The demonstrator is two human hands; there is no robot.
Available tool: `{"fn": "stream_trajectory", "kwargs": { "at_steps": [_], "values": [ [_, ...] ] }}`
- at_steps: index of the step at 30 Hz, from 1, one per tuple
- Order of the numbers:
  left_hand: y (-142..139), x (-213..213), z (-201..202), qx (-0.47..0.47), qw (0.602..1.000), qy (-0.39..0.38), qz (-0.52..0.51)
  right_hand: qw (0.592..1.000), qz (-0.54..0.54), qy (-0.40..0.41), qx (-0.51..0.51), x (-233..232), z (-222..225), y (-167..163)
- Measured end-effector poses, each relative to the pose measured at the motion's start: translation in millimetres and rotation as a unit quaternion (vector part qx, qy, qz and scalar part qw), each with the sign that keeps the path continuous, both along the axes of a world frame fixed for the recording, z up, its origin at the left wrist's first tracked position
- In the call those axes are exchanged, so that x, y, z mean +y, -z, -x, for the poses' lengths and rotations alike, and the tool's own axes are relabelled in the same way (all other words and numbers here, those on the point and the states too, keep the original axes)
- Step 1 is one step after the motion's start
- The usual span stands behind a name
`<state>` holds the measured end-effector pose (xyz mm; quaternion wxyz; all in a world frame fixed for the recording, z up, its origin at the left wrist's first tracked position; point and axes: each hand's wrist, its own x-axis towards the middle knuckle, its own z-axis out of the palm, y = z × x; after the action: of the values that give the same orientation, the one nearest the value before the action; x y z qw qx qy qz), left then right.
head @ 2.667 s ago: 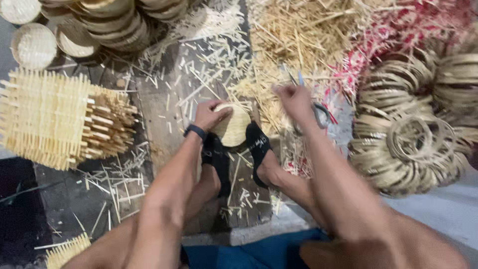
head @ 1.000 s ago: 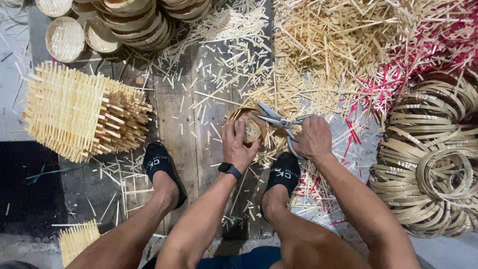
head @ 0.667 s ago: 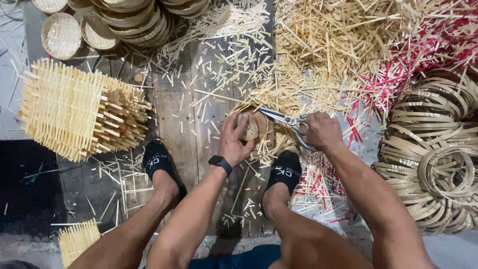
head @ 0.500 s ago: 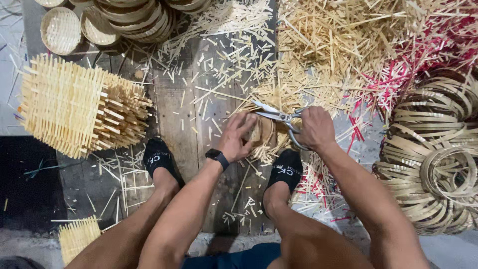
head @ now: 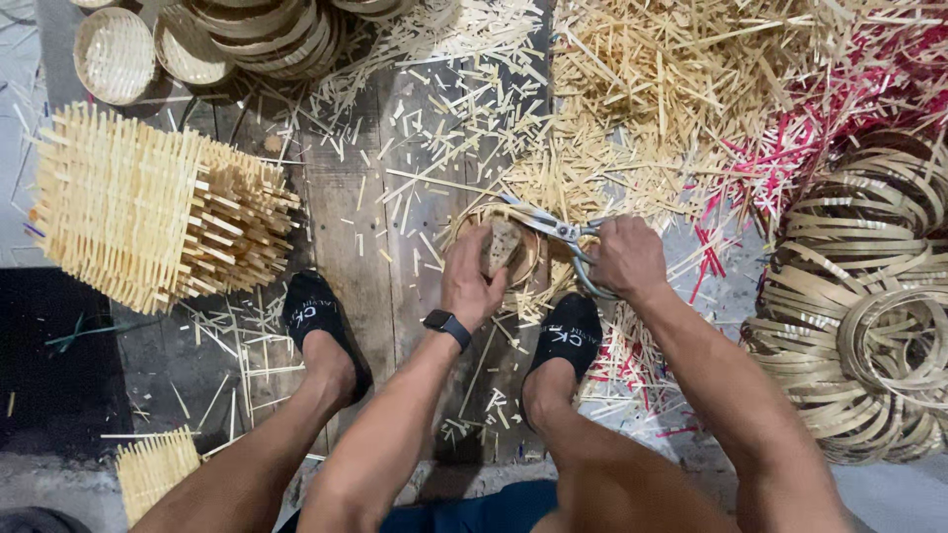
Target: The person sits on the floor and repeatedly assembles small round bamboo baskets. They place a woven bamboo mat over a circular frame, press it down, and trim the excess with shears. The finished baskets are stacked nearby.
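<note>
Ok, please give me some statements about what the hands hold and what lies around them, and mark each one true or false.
1. The right hand holds scissors. True.
2. The left hand rests on a small round woven basket. True.
3. The coiled bamboo rings lie on the person's left side. False: they are piled on the right.
4. The left wrist is bare. False: it wears a dark watch.
5. A stack of woven square mats lies to the left of the feet. True.
6. The red sticks lie under the left foot. False: they are scattered at the upper right.
</note>
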<state>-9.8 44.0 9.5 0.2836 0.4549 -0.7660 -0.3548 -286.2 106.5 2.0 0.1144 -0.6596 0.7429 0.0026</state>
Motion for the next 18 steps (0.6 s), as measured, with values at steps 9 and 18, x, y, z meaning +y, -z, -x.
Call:
{"fn": "stream_trajectory", "kwargs": {
  "at_steps": [9, 18],
  "values": [
    [-8.9, -11.4, -3.2, 0.011, 0.994, 0.019, -0.111, 0.999, 0.016, -0.020, 0.034, -4.6, 1.9, 2.4],
    [-7.8, -1.2, 10.4, -0.013, 0.995, -0.082, -0.052, 0.996, -0.086, -0.015, -0.010, -7.1, 18.0, -8.1]
  ]
}}
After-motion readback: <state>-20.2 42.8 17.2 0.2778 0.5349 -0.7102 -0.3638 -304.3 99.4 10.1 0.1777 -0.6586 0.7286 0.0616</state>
